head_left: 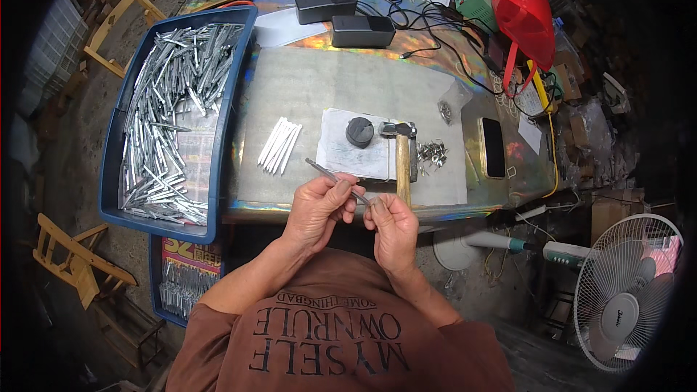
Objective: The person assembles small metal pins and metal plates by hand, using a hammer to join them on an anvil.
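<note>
Holding a thin metal rod [335, 178] just above the near edge of the table [305, 87], the person pinches it with both hands. The left hand [316, 207] closes its thumb and fingers around the rod's middle, and the right hand [392, 221] nips its near end between thumb and forefinger. The rod's long axis runs from that right-hand pinch up and to the left, its free end pointing toward a small row of white sticks [279, 145]. Just beyond the right hand a wooden-handled hammer [403, 160] lies on a white sheet [341, 156] beside a round black cap [359, 132] and a scatter of small metal clips [433, 152]. At the left a blue tray [116, 138] holds a heap of similar metal rods; a second bin [156, 283] lower down holds more.
</note>
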Available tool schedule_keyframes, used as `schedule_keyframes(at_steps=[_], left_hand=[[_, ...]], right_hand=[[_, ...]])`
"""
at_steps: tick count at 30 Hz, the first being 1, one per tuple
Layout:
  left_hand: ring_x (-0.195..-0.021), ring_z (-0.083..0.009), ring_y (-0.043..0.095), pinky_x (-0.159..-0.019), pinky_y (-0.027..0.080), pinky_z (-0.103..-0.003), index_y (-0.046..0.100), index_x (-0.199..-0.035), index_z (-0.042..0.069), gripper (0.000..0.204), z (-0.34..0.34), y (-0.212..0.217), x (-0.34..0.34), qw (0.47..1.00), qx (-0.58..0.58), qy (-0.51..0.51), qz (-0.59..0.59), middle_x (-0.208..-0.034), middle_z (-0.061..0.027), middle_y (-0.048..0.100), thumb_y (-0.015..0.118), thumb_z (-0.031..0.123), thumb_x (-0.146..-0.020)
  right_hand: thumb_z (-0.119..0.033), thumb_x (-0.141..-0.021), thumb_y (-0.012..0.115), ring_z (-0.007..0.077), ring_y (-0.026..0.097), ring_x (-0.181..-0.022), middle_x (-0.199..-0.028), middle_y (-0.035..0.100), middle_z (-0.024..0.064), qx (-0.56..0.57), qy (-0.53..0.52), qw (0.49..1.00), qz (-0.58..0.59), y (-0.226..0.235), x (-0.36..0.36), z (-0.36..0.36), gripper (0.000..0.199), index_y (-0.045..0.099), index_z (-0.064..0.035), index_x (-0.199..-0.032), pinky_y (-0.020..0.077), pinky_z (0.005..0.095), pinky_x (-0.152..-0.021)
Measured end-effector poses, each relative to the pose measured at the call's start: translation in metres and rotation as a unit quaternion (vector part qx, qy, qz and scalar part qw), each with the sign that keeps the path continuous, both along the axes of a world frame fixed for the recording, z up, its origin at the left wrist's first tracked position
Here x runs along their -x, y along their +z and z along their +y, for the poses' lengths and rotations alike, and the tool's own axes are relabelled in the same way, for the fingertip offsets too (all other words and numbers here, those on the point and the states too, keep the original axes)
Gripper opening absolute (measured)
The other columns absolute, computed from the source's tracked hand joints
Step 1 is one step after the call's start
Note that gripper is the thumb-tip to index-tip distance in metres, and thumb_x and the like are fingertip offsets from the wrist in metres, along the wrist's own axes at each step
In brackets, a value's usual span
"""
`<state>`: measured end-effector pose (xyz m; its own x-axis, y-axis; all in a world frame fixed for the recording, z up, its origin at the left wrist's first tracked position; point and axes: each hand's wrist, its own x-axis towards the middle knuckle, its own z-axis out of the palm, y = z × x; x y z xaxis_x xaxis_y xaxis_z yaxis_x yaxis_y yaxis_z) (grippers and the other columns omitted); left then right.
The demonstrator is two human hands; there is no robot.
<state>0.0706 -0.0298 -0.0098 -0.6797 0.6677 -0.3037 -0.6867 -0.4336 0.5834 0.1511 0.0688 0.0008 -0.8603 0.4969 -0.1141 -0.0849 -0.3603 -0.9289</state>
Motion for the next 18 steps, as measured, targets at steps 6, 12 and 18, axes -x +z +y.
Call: schedule_keyframes(at_steps=[6, 12, 18], left_hand=[[-0.06, -0.0129, 0.051, -0.049, 0.043, -0.022, 0.054, -0.089, 0.002, 0.018, -0.0001, -0.0019, -0.0009, 1.0, 0.003, 0.003, 0.014, -0.082, -0.0101, 0.057, 0.055, 0.017, -0.079], [-0.059, -0.0127, 0.051, -0.049, 0.043, -0.022, 0.054, -0.089, 0.002, 0.018, -0.0007, -0.0022, -0.001, 1.0, 0.002, 0.006, 0.021, -0.082, -0.0101, 0.058, 0.055, 0.016, -0.079], [-0.058, -0.0096, 0.051, -0.049, 0.043, -0.019, 0.054, -0.09, -0.002, 0.02, 0.0019, -0.0021, -0.0025, 0.999, 0.001, 0.02, 0.026, -0.082, -0.0104, 0.059, 0.055, 0.015, -0.079]], right_hand=[[-0.012, -0.084, 0.048, 0.0076, 0.04, -0.057, -0.067, 0.048, 0.0028, 0.0, -0.007, 1.0, -0.009, -0.0007, -0.0006, 0.0005, 0.013, 0.048, -0.0001, -0.078, 0.0333, 0.0183, -0.051], [-0.011, -0.084, 0.047, 0.0077, 0.04, -0.057, -0.067, 0.047, 0.0028, 0.0, -0.009, 1.0, -0.004, -0.0004, 0.0, 0.0, 0.012, 0.048, -0.0001, -0.078, 0.0332, 0.0185, -0.051], [-0.01, -0.084, 0.047, 0.0078, 0.04, -0.056, -0.067, 0.047, 0.0026, 0.02, -0.016, 1.0, 0.0, -0.0008, 0.0018, -0.0007, 0.011, 0.048, -0.0001, -0.079, 0.0333, 0.0186, -0.052]])
